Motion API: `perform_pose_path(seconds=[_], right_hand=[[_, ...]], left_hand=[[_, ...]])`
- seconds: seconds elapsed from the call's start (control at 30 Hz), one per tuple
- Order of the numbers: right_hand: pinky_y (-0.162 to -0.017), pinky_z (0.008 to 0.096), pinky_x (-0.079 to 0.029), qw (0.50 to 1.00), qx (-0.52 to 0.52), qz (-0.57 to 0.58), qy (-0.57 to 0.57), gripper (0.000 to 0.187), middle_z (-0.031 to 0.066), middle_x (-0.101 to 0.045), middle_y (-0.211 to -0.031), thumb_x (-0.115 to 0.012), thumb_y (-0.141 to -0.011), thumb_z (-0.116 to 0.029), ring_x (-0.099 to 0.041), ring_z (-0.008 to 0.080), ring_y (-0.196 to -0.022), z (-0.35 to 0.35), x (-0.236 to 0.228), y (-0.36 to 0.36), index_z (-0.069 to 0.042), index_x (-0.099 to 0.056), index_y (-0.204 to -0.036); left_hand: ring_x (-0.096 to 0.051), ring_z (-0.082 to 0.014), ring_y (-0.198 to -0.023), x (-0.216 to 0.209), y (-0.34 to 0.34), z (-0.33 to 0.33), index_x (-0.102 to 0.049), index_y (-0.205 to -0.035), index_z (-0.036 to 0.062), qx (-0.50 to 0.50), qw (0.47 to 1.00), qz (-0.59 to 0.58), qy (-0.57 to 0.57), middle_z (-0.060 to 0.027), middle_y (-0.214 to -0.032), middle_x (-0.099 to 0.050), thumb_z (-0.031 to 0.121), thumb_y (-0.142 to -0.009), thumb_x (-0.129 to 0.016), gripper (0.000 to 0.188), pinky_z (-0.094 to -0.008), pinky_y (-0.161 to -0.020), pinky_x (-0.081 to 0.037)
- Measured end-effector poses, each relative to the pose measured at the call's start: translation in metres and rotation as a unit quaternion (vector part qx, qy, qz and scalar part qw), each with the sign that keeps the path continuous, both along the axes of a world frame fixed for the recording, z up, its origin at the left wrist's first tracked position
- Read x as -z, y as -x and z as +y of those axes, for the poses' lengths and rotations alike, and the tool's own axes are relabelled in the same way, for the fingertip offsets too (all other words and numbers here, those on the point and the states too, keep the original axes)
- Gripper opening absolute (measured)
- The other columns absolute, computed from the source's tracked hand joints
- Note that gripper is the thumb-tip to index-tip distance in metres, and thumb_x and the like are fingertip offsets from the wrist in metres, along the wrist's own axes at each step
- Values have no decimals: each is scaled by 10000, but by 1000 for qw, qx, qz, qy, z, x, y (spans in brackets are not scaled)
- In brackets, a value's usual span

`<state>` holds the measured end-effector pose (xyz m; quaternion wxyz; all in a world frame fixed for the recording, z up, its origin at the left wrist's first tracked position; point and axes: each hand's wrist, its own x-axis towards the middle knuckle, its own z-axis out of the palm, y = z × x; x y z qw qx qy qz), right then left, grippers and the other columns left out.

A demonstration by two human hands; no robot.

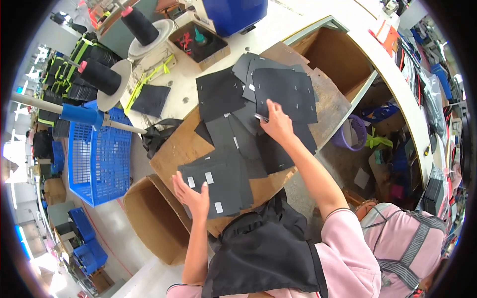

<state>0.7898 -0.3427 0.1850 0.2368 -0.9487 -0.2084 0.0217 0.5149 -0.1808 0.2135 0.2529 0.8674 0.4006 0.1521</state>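
Dark grey fabric panels lie overlapping across a brown cardboard-like board. My left hand (193,194), fingers spread, rests at the left edge of a panel stack (226,186) that carries several small white labels. In my right hand (278,124) is a small silver tool (261,117); its kind is mostly hidden by the fingers. That hand lies over the lower left part of a black square panel (285,89) with short white marks. Another black marked panel (217,93) sits to its left, and grey pieces (223,131) with white labels lie below.
On the white table stand black thread cones (140,27) and a small parts box (198,44). A blue crate (99,154) and an open cardboard box (156,218) are at the left. A purple basket (350,133) stands under the right table; a person in pink (402,233) is close by.
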Motion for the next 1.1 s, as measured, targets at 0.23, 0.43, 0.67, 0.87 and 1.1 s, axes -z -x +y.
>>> perform_pose_path(seconds=[0.23,0.43,0.67,0.87,1.1], right_hand=[[-608,436,-488,994,-35,-88,-50,91,110,-628,-783,-572,-786,-160,-624,330,-710,-9,12,-32,-73,-594,-805],[-490,323,-360,974,-21,56,-218,152,169,-489,-586,-633,-811,-149,-406,246,-487,-46,-85,7,-3,-593,-828],[-437,197,-261,744,-68,502,-436,67,-74,-471,-601,-629,-808,-67,-369,6,-487,-80,-124,47,-40,-589,-763],[-417,171,-210,711,52,559,-424,102,-88,-452,-572,-638,-808,-93,-346,-8,-463,-75,-111,62,-92,-564,-738],[-431,193,-343,751,24,544,-375,75,-63,-498,-596,-625,-815,-87,-447,12,-495,-66,-109,77,-77,-572,-763]], left_hand=[[-366,-283,-1253,-34,-54,-26,-281,-1374,33,77,944,-163,278,-185,-1373,-343,45,-789,-629,681,-385,-1028,-313],[-318,-261,-1311,-59,-89,-19,-229,-1418,65,140,827,-208,502,-147,-1441,-276,124,-814,-652,741,-375,-1027,-319],[-421,-210,-1225,-58,-107,-10,-344,-1369,30,192,607,-231,735,-121,-1336,-441,263,-688,-791,848,-348,-1030,-307],[-593,-156,-937,-89,-84,-10,-621,-1050,16,131,716,-154,668,-53,-994,-644,95,-685,-757,398,-304,-859,-454],[-583,-141,-889,-106,-76,-13,-622,-1009,19,91,752,-154,634,-44,-934,-634,98,-746,-728,294,-291,-816,-458]])
